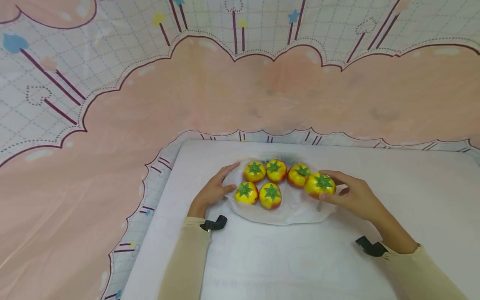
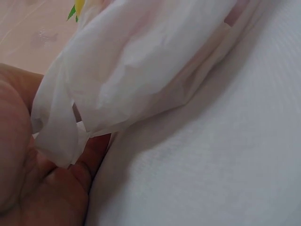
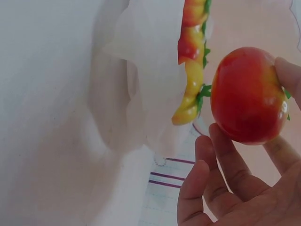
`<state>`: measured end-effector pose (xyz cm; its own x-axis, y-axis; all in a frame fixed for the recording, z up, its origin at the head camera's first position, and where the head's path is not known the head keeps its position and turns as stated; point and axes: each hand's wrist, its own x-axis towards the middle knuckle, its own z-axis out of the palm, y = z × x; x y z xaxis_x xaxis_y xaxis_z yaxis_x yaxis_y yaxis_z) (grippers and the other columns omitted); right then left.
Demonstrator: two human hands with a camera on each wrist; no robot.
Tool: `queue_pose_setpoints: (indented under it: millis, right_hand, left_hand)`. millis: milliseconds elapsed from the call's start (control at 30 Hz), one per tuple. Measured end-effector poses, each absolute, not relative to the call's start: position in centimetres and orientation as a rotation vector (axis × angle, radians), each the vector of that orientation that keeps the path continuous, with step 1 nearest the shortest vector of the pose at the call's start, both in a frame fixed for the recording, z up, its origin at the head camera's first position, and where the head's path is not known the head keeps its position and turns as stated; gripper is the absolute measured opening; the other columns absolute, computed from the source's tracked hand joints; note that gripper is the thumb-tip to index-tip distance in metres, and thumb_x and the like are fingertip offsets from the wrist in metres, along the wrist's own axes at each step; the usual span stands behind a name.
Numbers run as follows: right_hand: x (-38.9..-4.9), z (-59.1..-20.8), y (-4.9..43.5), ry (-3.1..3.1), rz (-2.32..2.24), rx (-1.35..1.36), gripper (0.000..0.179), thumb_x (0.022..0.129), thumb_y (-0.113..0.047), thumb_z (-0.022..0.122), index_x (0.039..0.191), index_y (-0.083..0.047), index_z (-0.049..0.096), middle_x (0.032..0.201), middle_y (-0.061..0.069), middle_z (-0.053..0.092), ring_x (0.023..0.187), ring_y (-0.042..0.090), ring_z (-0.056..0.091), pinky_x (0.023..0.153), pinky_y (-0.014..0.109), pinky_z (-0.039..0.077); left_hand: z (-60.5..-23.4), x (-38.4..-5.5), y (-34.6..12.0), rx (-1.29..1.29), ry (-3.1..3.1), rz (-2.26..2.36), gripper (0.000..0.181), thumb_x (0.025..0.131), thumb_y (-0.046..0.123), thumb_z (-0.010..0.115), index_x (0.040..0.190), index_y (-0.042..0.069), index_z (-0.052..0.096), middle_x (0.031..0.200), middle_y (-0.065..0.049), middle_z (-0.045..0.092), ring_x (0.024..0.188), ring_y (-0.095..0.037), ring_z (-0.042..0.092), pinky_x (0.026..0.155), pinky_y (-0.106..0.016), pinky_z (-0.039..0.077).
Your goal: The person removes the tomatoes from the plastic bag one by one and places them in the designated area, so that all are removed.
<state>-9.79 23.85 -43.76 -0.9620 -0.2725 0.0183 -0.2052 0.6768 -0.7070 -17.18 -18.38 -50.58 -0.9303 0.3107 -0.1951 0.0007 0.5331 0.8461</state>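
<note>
In the head view several yellow-and-red toy tomatoes (image 1: pixel 270 196) with green star-shaped tops sit close together on a thin, crinkled white sheet (image 1: pixel 296 214). My right hand (image 1: pixel 354 196) pinches one toy tomato (image 1: pixel 320 186) at the right end of the group, thumb on one side and fingers on the other. Its red underside fills part of the right wrist view. Around the sheet's left edge, my left hand (image 1: pixel 214 189) lies with thumb and fingers spread, near the lower-left tomato (image 1: pixel 246 193). A loose fold of the sheet (image 2: pixel 127 70) drapes against that hand in the left wrist view.
All of this stands on a white-covered table (image 1: pixel 270 258). Behind and left of it hangs a peach cloth (image 1: pixel 262 91) with cloud outlines and a grid pattern. Black wrist cameras (image 1: pixel 213 223) are strapped over both beige sleeves (image 1: pixel 187 262).
</note>
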Motion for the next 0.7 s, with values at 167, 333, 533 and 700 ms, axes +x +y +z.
queue_pose_setpoints:
  millis: [167, 333, 533, 700]
  right_hand:
    - [-9.73, -43.57, 24.11, 2.812, -1.160, -0.383, 0.059, 0.090, -0.037, 0.078, 0.144, -0.024, 0.058, 0.137, 0.007, 0.066, 0.106, 0.018, 0.056, 0.083, 0.024, 0.056]
    - [-9.71, -43.53, 24.43, 2.817, -1.166, -0.355, 0.058, 0.091, -0.036, 0.077, 0.144, -0.022, 0.058, 0.142, 0.010, 0.062, 0.115, 0.024, 0.058, 0.082, 0.019, 0.054]
    - [-9.81, -43.55, 24.70, 2.802, -1.167, -0.334, 0.060, 0.091, -0.037, 0.077, 0.146, -0.023, 0.056, 0.144, 0.011, 0.060, 0.118, 0.028, 0.057, 0.082, 0.015, 0.052]
    - [-10.01, -43.28, 24.76, 2.792, -1.175, -0.316, 0.062, 0.091, -0.037, 0.076, 0.147, -0.022, 0.055, 0.146, 0.012, 0.058, 0.118, 0.028, 0.056, 0.082, 0.014, 0.051]
  left_hand:
    - [-50.49, -17.18, -18.25, 0.246, 2.461, 1.339, 0.074, 0.095, 0.016, 0.068, 0.148, 0.058, 0.039, 0.167, 0.012, 0.030, 0.159, -0.025, 0.019, 0.127, -0.061, 0.014]
    - [-50.53, -17.12, -18.20, 0.240, 2.460, 1.343, 0.074, 0.095, 0.015, 0.068, 0.149, 0.057, 0.039, 0.167, 0.011, 0.030, 0.159, -0.026, 0.020, 0.126, -0.062, 0.014]
    - [-50.48, -17.03, -18.29, 0.265, 2.446, 1.366, 0.075, 0.095, 0.014, 0.068, 0.151, 0.054, 0.040, 0.167, 0.009, 0.032, 0.158, -0.026, 0.021, 0.127, -0.061, 0.014]
    - [-50.44, -17.11, -18.48, 0.305, 2.431, 1.403, 0.075, 0.094, 0.011, 0.068, 0.152, 0.050, 0.041, 0.165, 0.008, 0.034, 0.157, -0.027, 0.024, 0.126, -0.061, 0.016]
